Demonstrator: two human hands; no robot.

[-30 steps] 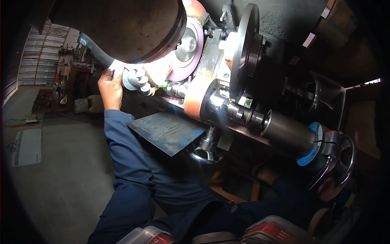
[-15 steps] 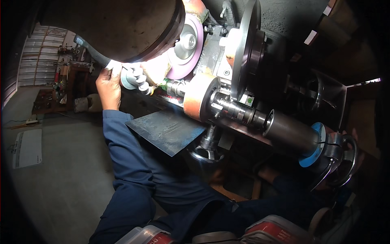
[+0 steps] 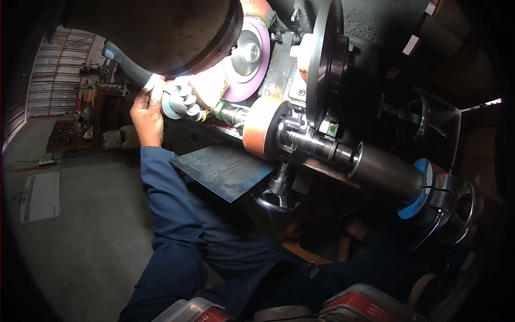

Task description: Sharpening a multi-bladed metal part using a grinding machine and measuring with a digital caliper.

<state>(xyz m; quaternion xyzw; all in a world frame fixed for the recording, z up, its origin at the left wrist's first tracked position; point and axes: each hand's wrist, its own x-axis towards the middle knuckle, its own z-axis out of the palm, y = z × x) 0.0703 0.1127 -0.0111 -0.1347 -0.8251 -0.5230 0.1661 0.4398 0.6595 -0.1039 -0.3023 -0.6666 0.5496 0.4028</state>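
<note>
Head view: left fingers (image 3: pixel 156 97) seem to pinch black handle (image 3: pixel 130 67) at its lower end, with grey knob (image 3: pixel 189 100) just right of them. Better hold steadily, clear of pink wheel (image 3: pixel 244 72). Right fingers: too dark to judge.

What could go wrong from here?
The bare left hand is near the wheel with a purple rim; if that wheel is turning, a slip could hurt it. The blue sleeve appears close to a corner of the dark metal plate, so cloth might snag. Bright glare beside the hand washes out detail, which may make a slip harder to notice.
</note>
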